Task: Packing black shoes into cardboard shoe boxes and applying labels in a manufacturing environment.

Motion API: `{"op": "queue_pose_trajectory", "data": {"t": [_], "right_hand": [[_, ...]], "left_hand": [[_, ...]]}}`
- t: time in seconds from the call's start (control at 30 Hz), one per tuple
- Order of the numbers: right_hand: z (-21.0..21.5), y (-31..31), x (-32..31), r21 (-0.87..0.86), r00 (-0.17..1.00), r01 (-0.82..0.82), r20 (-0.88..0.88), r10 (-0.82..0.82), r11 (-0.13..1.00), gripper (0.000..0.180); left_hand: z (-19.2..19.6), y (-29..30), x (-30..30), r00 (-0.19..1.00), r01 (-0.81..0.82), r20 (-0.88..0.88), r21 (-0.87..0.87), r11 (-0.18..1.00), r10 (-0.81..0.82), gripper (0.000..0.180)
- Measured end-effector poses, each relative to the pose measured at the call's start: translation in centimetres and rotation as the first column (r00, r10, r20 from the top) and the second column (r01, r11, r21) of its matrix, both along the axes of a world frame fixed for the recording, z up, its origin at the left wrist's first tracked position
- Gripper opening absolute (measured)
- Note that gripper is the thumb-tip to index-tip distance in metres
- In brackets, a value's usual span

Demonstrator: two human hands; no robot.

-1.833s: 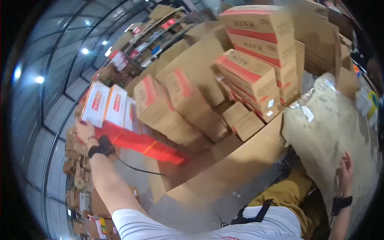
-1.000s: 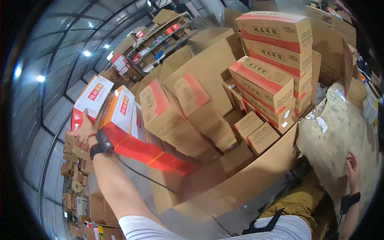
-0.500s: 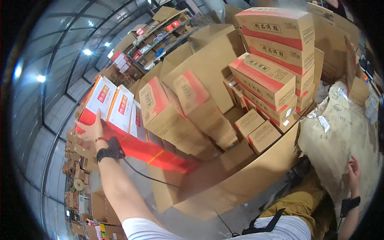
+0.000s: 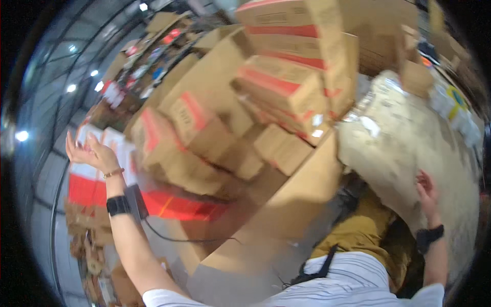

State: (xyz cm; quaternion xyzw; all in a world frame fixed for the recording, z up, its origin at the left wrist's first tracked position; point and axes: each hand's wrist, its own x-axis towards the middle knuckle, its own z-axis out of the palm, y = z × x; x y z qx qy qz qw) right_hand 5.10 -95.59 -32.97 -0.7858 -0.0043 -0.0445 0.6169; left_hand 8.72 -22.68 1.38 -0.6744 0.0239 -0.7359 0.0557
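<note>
My left hand (image 4: 94,154) is raised at the left, its fingers spread and holding nothing. Behind it stands a row of white and red boxes (image 4: 87,190); whether the hand touches them I cannot tell. My right hand (image 4: 427,194) hangs at the right with its fingers loosely bent and apart, nothing in it, in front of a large pale sheet-like covering (image 4: 396,138). Between the hands is a big open carton (image 4: 294,204), holding tilted brown boxes with red bands (image 4: 197,169). Motion blurs much of the picture.
A taller stack of brown and red boxes (image 4: 286,84) rises at the carton's far right. Loaded shelves (image 4: 153,64) stand far left, with piled cartons (image 4: 84,220) below. A dark cable (image 4: 179,239) runs from my left wrist across the carton's edge.
My left hand has come off the white and red boxes, its fingers now lifted. The view has turned right, so the boxes appear shifted left. My right hand stays by the pale covering.
</note>
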Motion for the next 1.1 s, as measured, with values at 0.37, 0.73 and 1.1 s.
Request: {"op": "queue_pose_trajectory", "data": {"t": [0.37, 0.73, 1.1], "right_hand": [[-0.3, -0.4, -19.2, -0.156, 0.912, 0.397, 0.177, -0.37, 0.904, 0.03], [-15.2, 17.5, -50.0, -0.068, -0.306, 0.946, -0.511, -0.803, -0.317, 0.023], [-21.9, 23.8, -60.4, -0.667, -0.836, 0.516, -0.255, -0.486, -0.538, 0.019]], "left_hand": [[-28.1, -51.7, 0.5, -0.543, 0.82, -0.692, -0.558, -0.126, -0.475, 0.022], [-33.0, -66.5, -19.9, -0.494, 0.471, -0.433, -0.862, -0.187, 0.754, 0.046], [-32.3, -70.8, -18.1, -0.417, 0.678, -0.553, -0.718, -0.159, 0.721, 0.048]]}}
